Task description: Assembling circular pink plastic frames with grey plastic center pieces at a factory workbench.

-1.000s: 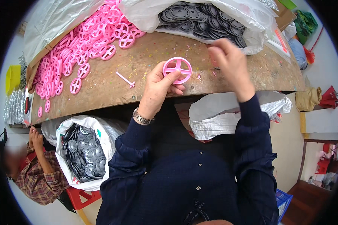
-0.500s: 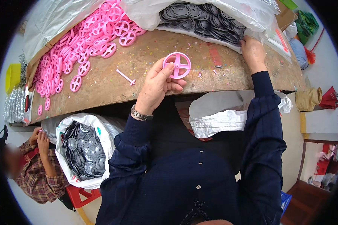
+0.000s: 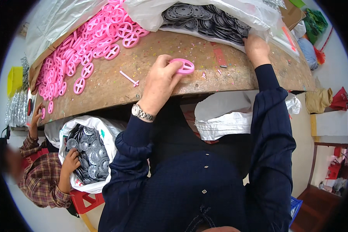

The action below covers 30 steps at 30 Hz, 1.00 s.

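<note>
My left hand grips a pink four-spoked ring by its left side, above the near part of the table. The ring is tilted, so it looks like a flat oval. My right hand is at the right edge of a heap of dark grey round discs, fingers curled against the heap. Those fingertips are partly hidden, and I cannot make out what they hold. A white sack covers the back of the heap. Left of my left hand lies a thin pink rod with a small crosspiece.
Pink spoked rings are heaped at the table's left. A white sack of grey discs stands below, where a co-worker's hand reaches in; the other touches the table's edge. White sacking hangs before my lap. Small scraps dot the wooden table.
My left hand has turned over, tipping the pink ring from face-on to nearly edge-on. My right hand has shifted slightly left and farther away. The co-worker's hands have parted, one into the sack.
</note>
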Available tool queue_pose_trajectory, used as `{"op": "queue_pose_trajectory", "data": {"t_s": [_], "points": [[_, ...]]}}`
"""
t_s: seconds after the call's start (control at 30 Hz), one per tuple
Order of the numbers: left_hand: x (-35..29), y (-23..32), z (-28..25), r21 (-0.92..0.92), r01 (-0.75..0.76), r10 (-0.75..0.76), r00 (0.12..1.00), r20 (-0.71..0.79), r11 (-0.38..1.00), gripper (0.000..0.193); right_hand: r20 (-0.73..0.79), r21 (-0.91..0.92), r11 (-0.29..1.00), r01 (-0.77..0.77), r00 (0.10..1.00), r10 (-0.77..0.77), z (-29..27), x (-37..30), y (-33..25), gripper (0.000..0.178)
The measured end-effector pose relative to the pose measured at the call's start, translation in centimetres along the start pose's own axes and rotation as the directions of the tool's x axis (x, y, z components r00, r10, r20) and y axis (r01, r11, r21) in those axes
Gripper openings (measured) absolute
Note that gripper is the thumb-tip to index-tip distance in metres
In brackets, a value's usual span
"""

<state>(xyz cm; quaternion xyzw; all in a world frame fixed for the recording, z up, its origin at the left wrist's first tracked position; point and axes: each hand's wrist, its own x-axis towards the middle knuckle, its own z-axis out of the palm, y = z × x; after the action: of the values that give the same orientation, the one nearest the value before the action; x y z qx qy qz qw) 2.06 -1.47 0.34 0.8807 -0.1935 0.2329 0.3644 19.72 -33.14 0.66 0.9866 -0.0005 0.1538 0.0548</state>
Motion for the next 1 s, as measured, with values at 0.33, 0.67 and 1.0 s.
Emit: {"op": "queue_pose_trajectory", "data": {"t_s": [0.33, 0.67, 1.0], "points": [[-0.6, 0.2, 1.3, 0.131, -0.055, 0.047, 0.997, 0.063, 0.99, 0.047, -0.262, 0.146, 0.986, 0.084, 0.964, -0.043, -2.0, -2.2, 0.8, 0.025], [-0.5, 0.3, 3.1, 0.25, -0.005, 0.02, 0.998, -0.057, 0.968, 0.075, 0.072, 0.975, 0.218, -0.048, 0.992, -0.107, -7.0, -9.8, -5.5, 0.018], [-0.3, 0.6, 2.7, -0.012, -0.113, 0.112, 0.992, -0.065, 0.993, 0.089, 0.057, 0.967, 0.255, 0.019, 0.955, -0.29, -4.3, -13.2, -10.8, 0.017]]}}
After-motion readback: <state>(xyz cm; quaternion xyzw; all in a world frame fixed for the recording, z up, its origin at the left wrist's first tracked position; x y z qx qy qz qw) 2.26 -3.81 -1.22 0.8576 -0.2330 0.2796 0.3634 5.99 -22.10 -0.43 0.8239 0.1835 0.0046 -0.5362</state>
